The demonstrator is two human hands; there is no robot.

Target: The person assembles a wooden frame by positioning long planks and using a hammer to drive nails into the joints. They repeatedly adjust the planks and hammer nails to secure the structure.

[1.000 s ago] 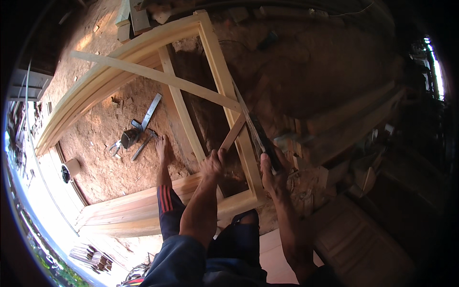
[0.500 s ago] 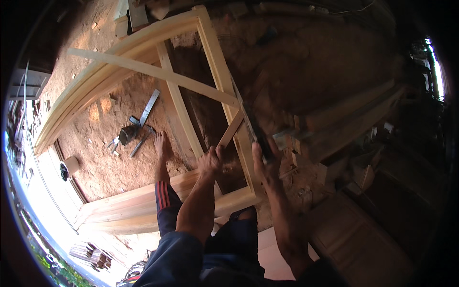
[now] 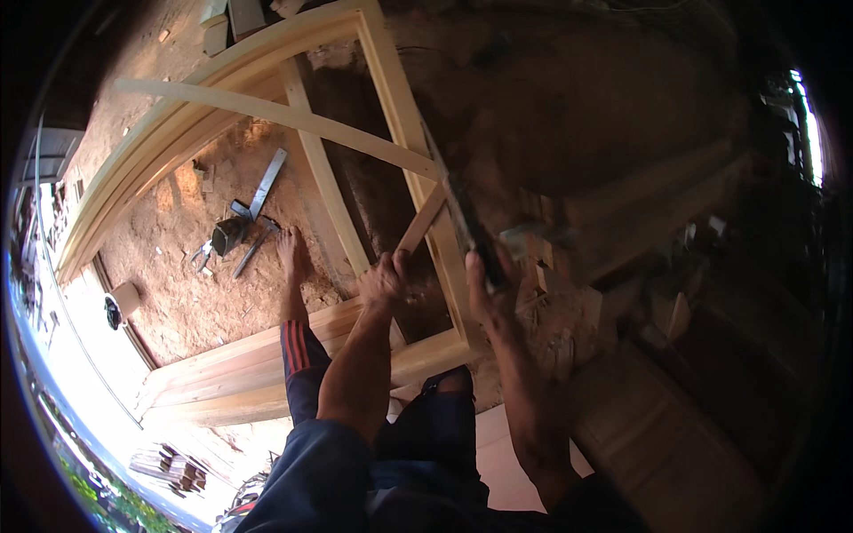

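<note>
Gripping a short wooden slat [image 3: 421, 222] at its lower end, the left hand [image 3: 384, 280] is closed around it, fingers wrapped. Slat runs diagonally up-right to touch the long brace [image 3: 267, 114] near the right stile of the frame [image 3: 391, 80]. Right hand [image 3: 484, 284] is closed on the handle of a handsaw [image 3: 462, 213]; blade extends up-left, lying along the right stile, just beside the slat's upper end. Both hands sit above the frame's lower right corner. Frame lies flat on red dirt; a centre upright [image 3: 324, 178] crosses under the brace. Bare foot [image 3: 291, 258] rests on the dirt inside the frame, left of the upright. Near the foot: a metal square [image 3: 267, 182] and a hammer [image 3: 253, 249], apart from both hands. Stacked timber [image 3: 657, 204] lies right of the frame, in shadow.
</note>
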